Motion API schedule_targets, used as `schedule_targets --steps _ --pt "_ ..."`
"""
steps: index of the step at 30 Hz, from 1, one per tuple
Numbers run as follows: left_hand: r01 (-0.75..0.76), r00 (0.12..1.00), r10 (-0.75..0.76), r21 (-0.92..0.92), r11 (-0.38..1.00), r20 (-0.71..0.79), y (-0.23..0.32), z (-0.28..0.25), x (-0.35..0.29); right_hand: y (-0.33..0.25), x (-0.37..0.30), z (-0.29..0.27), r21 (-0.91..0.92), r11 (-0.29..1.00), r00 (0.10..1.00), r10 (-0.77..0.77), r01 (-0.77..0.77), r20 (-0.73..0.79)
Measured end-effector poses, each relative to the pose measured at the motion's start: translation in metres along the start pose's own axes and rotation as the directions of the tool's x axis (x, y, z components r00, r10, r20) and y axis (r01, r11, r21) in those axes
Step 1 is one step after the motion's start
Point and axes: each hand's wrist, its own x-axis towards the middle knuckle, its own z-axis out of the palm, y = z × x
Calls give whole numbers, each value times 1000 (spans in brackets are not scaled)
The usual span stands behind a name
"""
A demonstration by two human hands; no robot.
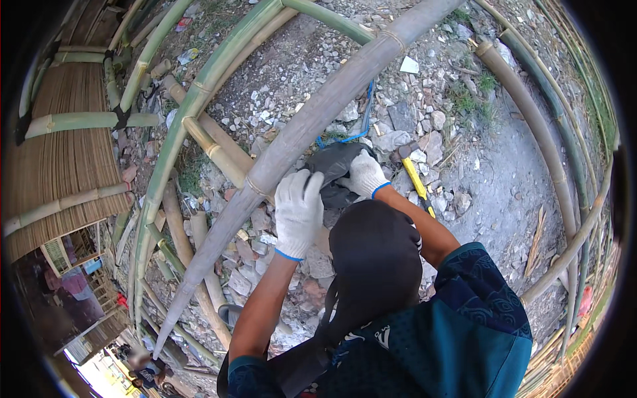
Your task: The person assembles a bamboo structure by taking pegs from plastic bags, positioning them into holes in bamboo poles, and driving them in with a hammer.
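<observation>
Both hands wear white knit gloves with blue cuffs. A dark grey, limp pouch or bag (334,162) lies on the rubble between them, its exact kind unclear. My right hand (365,176) grips its right side, with the fingertips partly hidden in the folds. My left hand (298,211) is at its left edge, back of the hand up and fingers apart, next to a grey bamboo pole (302,132). From the pouch a blue strap (367,109) runs up. To the right of my right hand lies a hammer (414,178) with a yellow and black handle.
The grey pole crosses diagonally above the ground, over green bamboo poles (192,103) on the left. More bamboo (531,99) curves along the right. Broken stones (441,146) cover the ground. A woven bamboo panel (66,93) stands at the left; people (149,371) are at lower left.
</observation>
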Motion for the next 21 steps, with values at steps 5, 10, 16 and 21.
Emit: schedule_targets --steps 5,10,16,21 --pt "-412 812 357 20 911 463 -5 11 12 -1 -22 -3 171 985 999 11 -20 53" --pt "-136 714 -81 252 958 695 -22 50 5 -15 -20 -2 176 984 993 24 -4 -116" --pt "-14 744 -145 232 973 652 -19 61 0 -8 -13 17 111 992 976 -28 53 -215" --pt "98 838 -175 172 980 517 -17 71 -5 5 -2 3 14 980 966 -195 200 -172"
